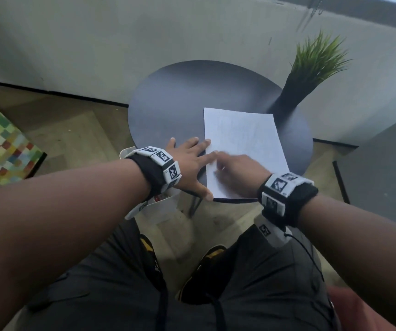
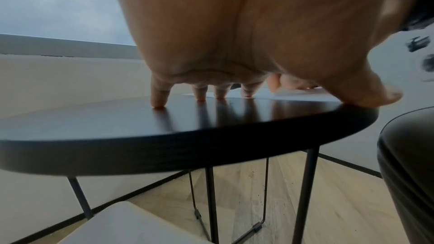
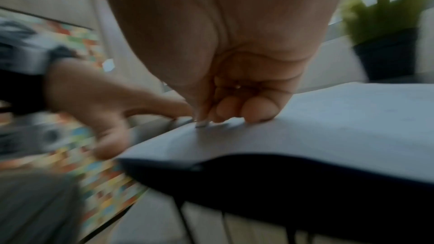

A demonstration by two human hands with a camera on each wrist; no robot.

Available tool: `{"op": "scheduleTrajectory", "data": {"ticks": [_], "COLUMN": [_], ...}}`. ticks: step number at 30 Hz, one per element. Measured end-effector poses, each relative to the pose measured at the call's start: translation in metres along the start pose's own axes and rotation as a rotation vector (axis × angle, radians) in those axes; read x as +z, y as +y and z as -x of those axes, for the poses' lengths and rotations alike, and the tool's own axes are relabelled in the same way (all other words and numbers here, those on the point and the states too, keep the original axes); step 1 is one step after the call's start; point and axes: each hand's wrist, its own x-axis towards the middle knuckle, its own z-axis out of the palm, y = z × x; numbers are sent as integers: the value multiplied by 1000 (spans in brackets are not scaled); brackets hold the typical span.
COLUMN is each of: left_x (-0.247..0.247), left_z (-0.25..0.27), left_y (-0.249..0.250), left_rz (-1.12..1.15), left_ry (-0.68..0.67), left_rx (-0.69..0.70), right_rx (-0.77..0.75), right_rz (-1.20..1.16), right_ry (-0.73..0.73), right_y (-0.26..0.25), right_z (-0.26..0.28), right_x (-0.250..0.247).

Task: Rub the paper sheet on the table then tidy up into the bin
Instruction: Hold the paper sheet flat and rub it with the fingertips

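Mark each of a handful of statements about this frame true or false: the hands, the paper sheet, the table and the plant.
1. The paper sheet lies flat on the round dark table. True.
2. The left hand is clenched in a fist. False: its fingers are spread, with the tips on the tabletop at the sheet's left edge.
3. The right hand rests on the sheet with its fingers curled. True.
4. The potted plant lies tipped over on the floor. False: it stands upright at the table's far right edge.
5. The sheet is crumpled into a ball. False: it is a flat sheet.
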Motion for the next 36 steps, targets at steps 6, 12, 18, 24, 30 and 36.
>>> {"op": "scheduleTrajectory", "data": {"ticks": [6,12,18,24,30,36], "left_x": [0,-3,-6,-11,-14,-16], "left_z": [-5,-6,-5,-1,1,0], "left_y": [3,7,9,15,17,19], "left_rz": [7,-6,-30,-38,-39,-58], "left_ry": [-15,-33,-43,-49,-61,-75], "left_rx": [-36,-55,-71,-64,-73,-71], "right_rx": [-40,-156,148,-205,97,-96], "right_rz": [101,107,46,111,91,93], "right_ry": [-51,-73,27,-111,11,-134], "right_y": [17,-12,26,-5,19,14], "right_z": [-6,13,-4,15,5,20], "right_x": [-9,2,-12,3,-10,-7]}}
